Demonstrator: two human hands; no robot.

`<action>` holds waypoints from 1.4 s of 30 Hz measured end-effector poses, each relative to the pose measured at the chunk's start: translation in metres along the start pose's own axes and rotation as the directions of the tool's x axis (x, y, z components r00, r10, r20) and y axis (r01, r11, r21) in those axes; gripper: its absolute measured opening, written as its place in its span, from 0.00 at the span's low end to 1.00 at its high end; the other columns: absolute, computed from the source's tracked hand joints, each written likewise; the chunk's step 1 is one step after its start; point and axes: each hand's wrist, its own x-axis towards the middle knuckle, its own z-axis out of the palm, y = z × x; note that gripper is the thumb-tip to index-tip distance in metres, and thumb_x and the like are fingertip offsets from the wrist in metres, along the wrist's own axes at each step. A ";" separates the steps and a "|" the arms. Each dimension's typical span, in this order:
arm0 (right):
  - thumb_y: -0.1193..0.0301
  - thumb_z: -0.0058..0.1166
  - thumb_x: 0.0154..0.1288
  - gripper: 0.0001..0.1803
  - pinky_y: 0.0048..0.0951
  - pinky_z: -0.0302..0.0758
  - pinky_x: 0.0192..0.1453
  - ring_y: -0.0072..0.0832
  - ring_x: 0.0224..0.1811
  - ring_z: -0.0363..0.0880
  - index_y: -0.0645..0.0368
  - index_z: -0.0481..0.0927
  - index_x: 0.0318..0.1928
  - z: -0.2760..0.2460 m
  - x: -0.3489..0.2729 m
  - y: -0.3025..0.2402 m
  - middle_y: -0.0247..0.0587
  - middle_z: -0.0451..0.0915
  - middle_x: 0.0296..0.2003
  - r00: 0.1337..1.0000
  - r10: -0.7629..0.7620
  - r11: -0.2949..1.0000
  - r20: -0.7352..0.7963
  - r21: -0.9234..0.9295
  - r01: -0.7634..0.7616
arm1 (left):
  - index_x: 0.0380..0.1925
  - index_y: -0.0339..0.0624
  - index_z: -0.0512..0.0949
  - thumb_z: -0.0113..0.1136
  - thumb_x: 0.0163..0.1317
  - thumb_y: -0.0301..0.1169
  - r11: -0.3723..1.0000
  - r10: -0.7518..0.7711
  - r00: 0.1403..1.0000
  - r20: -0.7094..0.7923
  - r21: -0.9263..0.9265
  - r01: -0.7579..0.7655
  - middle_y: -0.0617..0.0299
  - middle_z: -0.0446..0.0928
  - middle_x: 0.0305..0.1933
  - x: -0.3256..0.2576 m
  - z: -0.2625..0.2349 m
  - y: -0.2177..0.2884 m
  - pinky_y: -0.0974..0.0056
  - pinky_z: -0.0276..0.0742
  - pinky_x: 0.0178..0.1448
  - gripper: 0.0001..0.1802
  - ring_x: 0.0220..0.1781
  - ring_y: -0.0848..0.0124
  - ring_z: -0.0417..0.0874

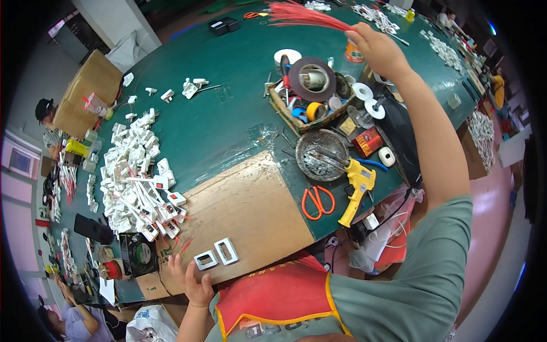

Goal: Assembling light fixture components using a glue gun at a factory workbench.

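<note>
While my right hand (378, 50) reaches to the far side of the table (228, 74), its fingers are pinched together on one end of a bundle of red wires (307, 15), which fans out leftward. My left hand (192, 283) holds nothing, fingers apart, beside two white frames (232, 249) at the near edge of a brown board (256, 196); whether it touches the board I cannot tell.

Neither frame shows a wire on it, so I judge this pair hardly begun. Some pieces along the near side of the white pile (128, 171) have red strands among them and look further along.

Between the bundle and the frames stand a box (280, 110) crammed with tapes and tools, a metal bowl (303, 141), a yellow glue gun (358, 185) and orange-handled scissors (319, 208). A black fan (138, 255) crowds the board's left side.
</note>
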 end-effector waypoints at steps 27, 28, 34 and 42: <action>0.51 0.42 0.77 0.20 0.47 0.77 0.47 0.46 0.44 0.82 0.50 0.78 0.51 0.208 0.086 -0.143 0.45 0.84 0.39 0.594 -0.393 0.885 0.703 0.113 0.451 | 0.61 0.44 0.70 0.50 0.72 0.52 0.985 -0.042 0.993 0.107 -0.162 0.060 0.41 0.60 0.75 -0.008 -0.005 -0.016 0.31 0.47 0.76 0.28 0.77 0.35 0.55; 0.51 0.42 0.77 0.20 0.47 0.77 0.47 0.46 0.43 0.82 0.50 0.78 0.51 0.212 0.084 -0.140 0.44 0.84 0.39 0.553 -0.403 0.870 0.729 0.117 0.480 | 0.61 0.44 0.71 0.50 0.72 0.52 0.985 -0.037 0.992 0.119 -0.163 0.056 0.42 0.60 0.75 -0.007 -0.006 -0.016 0.31 0.47 0.76 0.28 0.77 0.35 0.55; 0.53 0.47 0.75 0.19 0.48 0.75 0.51 0.48 0.48 0.81 0.52 0.78 0.51 0.228 0.084 -0.105 0.48 0.83 0.42 0.392 -0.201 0.912 0.898 0.025 0.410 | 0.59 0.44 0.73 0.51 0.72 0.54 0.983 -0.038 0.991 0.126 -0.175 0.060 0.42 0.64 0.71 -0.008 -0.005 -0.017 0.33 0.54 0.74 0.28 0.74 0.37 0.60; 0.55 0.51 0.73 0.18 0.44 0.74 0.56 0.47 0.52 0.81 0.51 0.79 0.55 0.219 0.110 -0.078 0.49 0.84 0.46 0.359 -0.006 0.943 0.933 -0.114 0.312 | 0.57 0.44 0.74 0.50 0.72 0.54 0.980 -0.025 0.989 0.148 -0.189 0.054 0.43 0.67 0.69 -0.004 -0.005 -0.017 0.33 0.56 0.73 0.27 0.72 0.38 0.64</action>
